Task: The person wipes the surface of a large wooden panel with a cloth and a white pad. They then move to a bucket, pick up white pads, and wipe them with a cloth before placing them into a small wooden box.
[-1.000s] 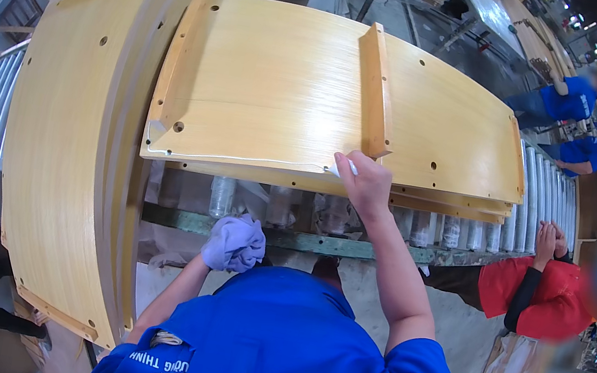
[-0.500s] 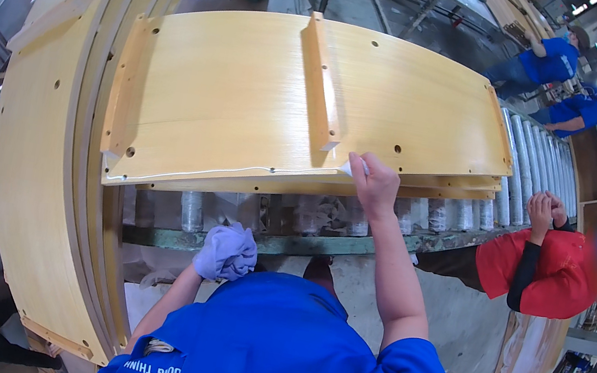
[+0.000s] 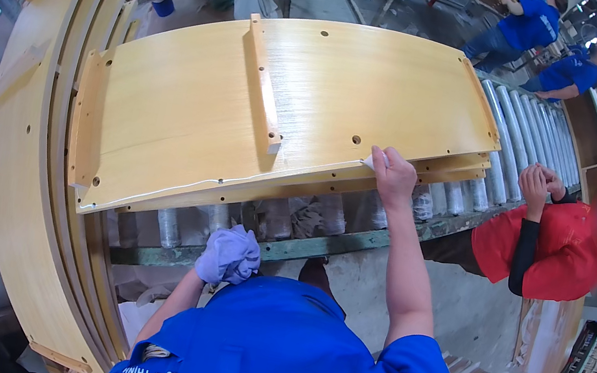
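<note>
A pale yellow wooden panel (image 3: 364,86) lies in front of me, with cross strips at its ends and one across its middle. My right hand (image 3: 395,180) is closed at its near edge, pinching a small white piece (image 3: 370,162) whose kind I cannot make out. From there a thin, wavy white line (image 3: 153,198) runs along the near edge to the left corner. My left hand (image 3: 200,275), held low by my waist, is bunched in a lavender cloth (image 3: 230,254) that hides its fingers.
Under the panel, another panel (image 3: 438,166) rests on a roller conveyor (image 3: 511,136). Large curved panels (image 3: 23,162) stand stacked at my left. A person in red (image 3: 559,248) stands at the right with hands together. Two people in blue (image 3: 530,25) are at the far right.
My right hand has slid rightward along the panel's near edge, and the white line behind it is longer. The view has shifted slightly. My left hand stays low with the cloth.
</note>
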Motion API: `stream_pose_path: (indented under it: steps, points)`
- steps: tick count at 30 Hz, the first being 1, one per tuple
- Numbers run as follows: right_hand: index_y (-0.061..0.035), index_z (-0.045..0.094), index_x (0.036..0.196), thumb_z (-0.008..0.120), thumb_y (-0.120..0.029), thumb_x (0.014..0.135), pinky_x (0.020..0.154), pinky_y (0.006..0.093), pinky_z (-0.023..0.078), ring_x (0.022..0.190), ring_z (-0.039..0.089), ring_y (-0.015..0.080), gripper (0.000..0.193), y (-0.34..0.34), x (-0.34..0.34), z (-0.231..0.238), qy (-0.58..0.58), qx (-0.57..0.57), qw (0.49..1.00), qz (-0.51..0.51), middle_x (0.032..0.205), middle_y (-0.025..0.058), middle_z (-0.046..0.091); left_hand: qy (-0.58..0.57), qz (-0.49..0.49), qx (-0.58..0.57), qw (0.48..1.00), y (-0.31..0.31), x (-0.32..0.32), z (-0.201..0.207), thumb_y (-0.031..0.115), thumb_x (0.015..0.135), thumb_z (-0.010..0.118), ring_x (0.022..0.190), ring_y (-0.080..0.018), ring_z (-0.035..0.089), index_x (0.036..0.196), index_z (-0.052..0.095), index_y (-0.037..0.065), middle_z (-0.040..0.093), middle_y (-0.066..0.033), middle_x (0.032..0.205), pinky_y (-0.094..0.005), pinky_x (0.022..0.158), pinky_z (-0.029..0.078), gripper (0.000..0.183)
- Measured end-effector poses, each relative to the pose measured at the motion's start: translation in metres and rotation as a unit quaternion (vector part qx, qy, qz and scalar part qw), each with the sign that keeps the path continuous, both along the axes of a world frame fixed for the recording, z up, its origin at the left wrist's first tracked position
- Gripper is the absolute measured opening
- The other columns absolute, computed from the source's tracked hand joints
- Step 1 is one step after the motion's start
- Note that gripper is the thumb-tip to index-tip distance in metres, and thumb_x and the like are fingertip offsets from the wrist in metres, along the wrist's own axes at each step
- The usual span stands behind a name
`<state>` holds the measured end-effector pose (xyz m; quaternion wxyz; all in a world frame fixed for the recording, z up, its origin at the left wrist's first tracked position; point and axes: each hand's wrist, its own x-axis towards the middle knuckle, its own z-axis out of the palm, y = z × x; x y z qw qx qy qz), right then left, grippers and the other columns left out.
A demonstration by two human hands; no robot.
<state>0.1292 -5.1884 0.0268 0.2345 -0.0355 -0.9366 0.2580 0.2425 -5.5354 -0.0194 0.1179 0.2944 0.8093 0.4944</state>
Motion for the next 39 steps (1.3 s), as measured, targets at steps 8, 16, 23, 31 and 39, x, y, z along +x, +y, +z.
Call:
stream_pose_path:
  steps: [8,16,23,31,39]
  points:
    - [-0.0071,0.055,0.065,0.058,-0.035,0.087,0.05,0.0398,0.043,0.056,0.058,0.033,0.035,0.015,-0.005,-0.006,0.011,-0.019,1.0,0.011,0.059,0.0136,0.057,-0.034,0.007,-0.033,0.999,0.024,-0.004,-0.003,0.011,0.076,0.055,0.056,-0.0233,0.052,0.07,0.053,0.009,0.05,-0.0091,0.062,-0.0324,0.051,0.04,0.006]
    - [-0.0074,0.058,0.068,0.058,-0.036,0.087,0.051,0.0429,0.044,0.058,0.059,0.0352,0.034,0.088,-0.018,-0.009,0.029,-0.022,0.999,-0.038,0.06,0.0156,0.057,0.191,-0.044,-0.286,0.938,0.065,-0.017,-0.016,0.016,0.069,0.061,0.058,-0.0246,0.055,0.072,0.054,0.011,0.052,-0.009,0.063,-0.0324,0.051,0.041,0.009]
    - [-0.0074,0.058,0.069,0.057,-0.038,0.088,0.053,0.0454,0.044,0.061,0.059,0.0373,0.036,0.184,-0.029,-0.018,0.021,0.002,0.993,-0.113,0.062,0.0164,0.058,0.005,-0.046,-0.219,0.975,0.126,-0.031,-0.014,0.014,0.076,0.057,0.062,-0.0259,0.055,0.073,0.056,0.009,0.056,-0.0099,0.067,-0.0351,0.055,0.044,0.006]
    - [-0.0078,0.058,0.07,0.057,-0.038,0.087,0.053,0.0458,0.044,0.06,0.059,0.0375,0.035,0.245,-0.039,-0.027,0.008,0.001,0.994,-0.112,0.061,0.0164,0.058,-0.102,-0.039,-0.153,0.982,0.178,-0.041,-0.025,0.016,0.088,0.05,0.062,-0.0253,0.056,0.075,0.058,0.007,0.058,-0.0104,0.068,-0.0326,0.058,0.046,0.019]
    - [-0.0075,0.058,0.07,0.057,-0.037,0.087,0.053,0.045,0.044,0.06,0.058,0.0374,0.034,0.253,-0.048,-0.028,0.009,-0.024,0.996,-0.08,0.061,0.0164,0.058,-0.332,0.032,-0.006,0.943,0.199,-0.045,-0.039,0.012,0.085,0.049,0.051,-0.0166,0.043,0.068,0.046,0.007,0.043,-0.0057,0.06,-0.0275,0.045,0.034,0.019]
